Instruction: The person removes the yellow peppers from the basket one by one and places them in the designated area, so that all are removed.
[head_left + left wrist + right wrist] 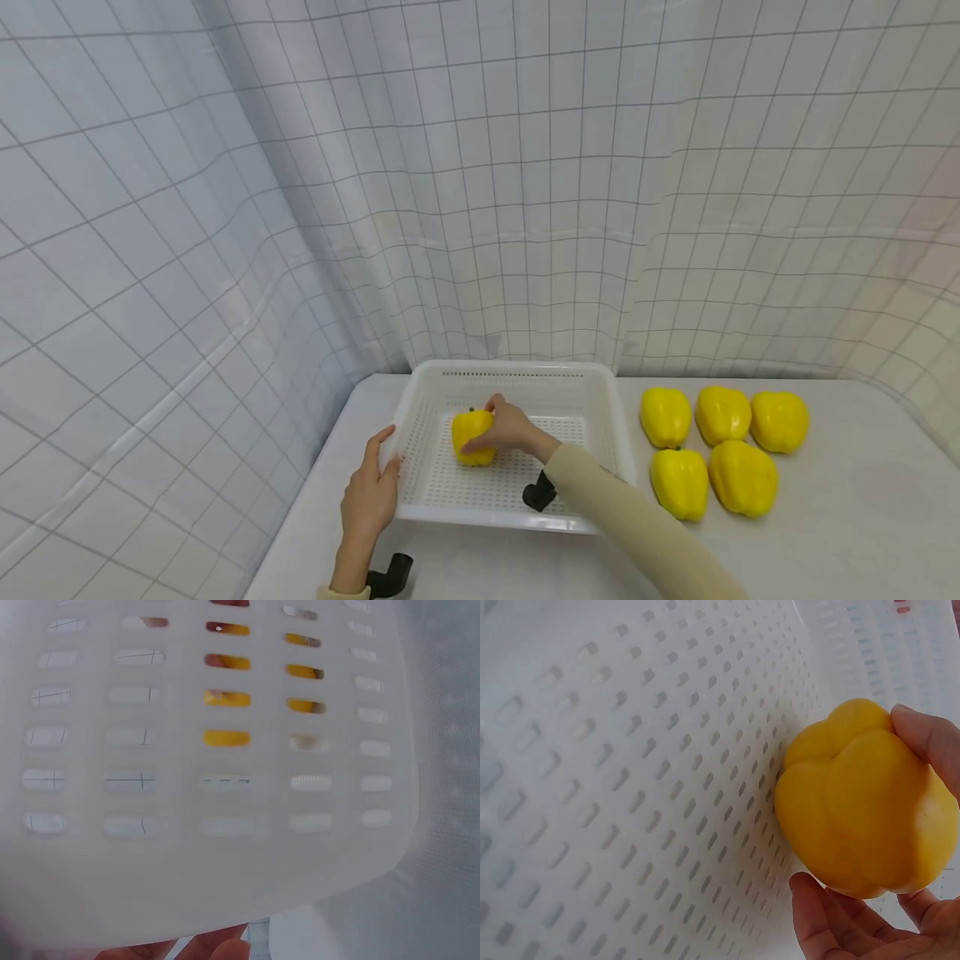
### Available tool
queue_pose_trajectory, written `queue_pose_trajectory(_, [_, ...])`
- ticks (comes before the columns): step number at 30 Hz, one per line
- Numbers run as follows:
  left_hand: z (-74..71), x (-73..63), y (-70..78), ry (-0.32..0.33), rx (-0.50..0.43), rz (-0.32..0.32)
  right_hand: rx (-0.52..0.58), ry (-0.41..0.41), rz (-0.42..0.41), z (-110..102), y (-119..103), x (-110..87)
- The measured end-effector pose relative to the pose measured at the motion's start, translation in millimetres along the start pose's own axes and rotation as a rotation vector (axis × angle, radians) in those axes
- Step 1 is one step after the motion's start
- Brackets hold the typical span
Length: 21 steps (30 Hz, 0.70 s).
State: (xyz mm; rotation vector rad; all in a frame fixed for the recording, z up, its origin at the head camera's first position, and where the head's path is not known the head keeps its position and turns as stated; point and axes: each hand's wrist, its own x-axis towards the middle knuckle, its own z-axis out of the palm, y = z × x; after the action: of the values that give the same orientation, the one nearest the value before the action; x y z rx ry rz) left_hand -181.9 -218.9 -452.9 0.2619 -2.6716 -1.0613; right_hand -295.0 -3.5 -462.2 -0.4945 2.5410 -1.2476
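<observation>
A yellow bell pepper [467, 427] is gripped between the thumb and fingers of my right hand [513, 429], inside a white perforated plastic basket [517, 521]. The right wrist view shows the lobed end of the pepper [847, 802], close to the basket's holed surface [667, 765]. On the basket's left side, my left hand [370, 492] holds the rim. Only a few fingertips [229, 949] show at that rim in the left wrist view, and yellow shows through the slots of the wall [172, 802].
Several yellow bell peppers [722, 415] lie in two rows on the white table [855, 483], right of the basket. A grid-patterned white curtain [517, 208] hangs behind and along the left side. Black wrist-worn devices [390, 575] show near both wrists.
</observation>
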Motion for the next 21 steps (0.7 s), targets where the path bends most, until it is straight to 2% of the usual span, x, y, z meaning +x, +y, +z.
queue_pose_trajectory(13, [-0.2, 0.9, -0.5, -0.007, 0.003, 0.000, 0.037, -0.016, 0.037, -8, 1, -8.9])
queue_pose_trajectory(21, [-0.2, 1.2, 0.1, -0.008, 0.001, 0.000, 0.045, -0.017, 0.027, -16, 0, -17.0])
